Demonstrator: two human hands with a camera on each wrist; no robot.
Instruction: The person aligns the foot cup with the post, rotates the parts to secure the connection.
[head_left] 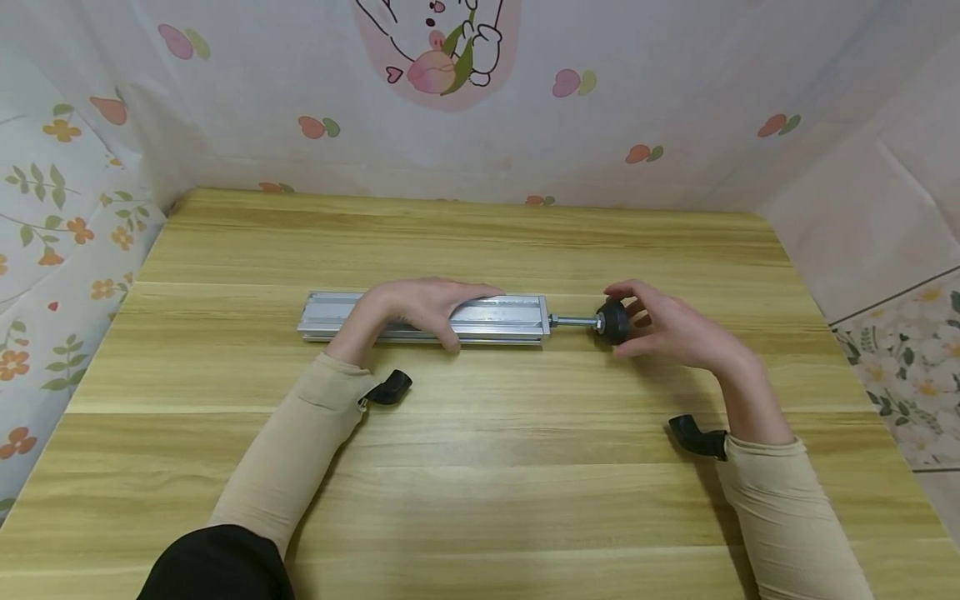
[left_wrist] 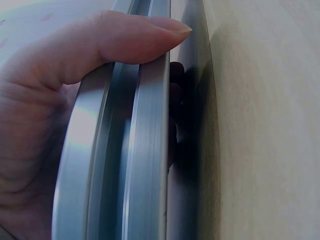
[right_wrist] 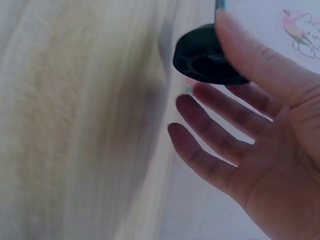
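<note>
A silver aluminium profile (head_left: 498, 315) with grooves along its length lies crosswise in the head view, close over the table. My left hand (head_left: 420, 307) grips it from above, thumb on the near side; in the left wrist view the thumb (left_wrist: 135, 40) crosses the grooved face and dark fingertips show past the lower edge. From the profile's right end a threaded rod (head_left: 576, 322) with a nut runs to a round black levelling foot (head_left: 615, 322). My right hand (head_left: 675, 329) pinches the foot's rim between thumb and forefinger. In the right wrist view the other fingers (right_wrist: 210, 130) spread below the foot's underside (right_wrist: 210, 62).
The wood-grain table (head_left: 480, 467) stretches under both arms. A patterned white cloth (head_left: 480, 133) hangs behind its far edge, with more floral cloth (head_left: 60, 275) at the left. A black camera piece sticks out from each sleeve, left (head_left: 390, 387) and right (head_left: 696, 437).
</note>
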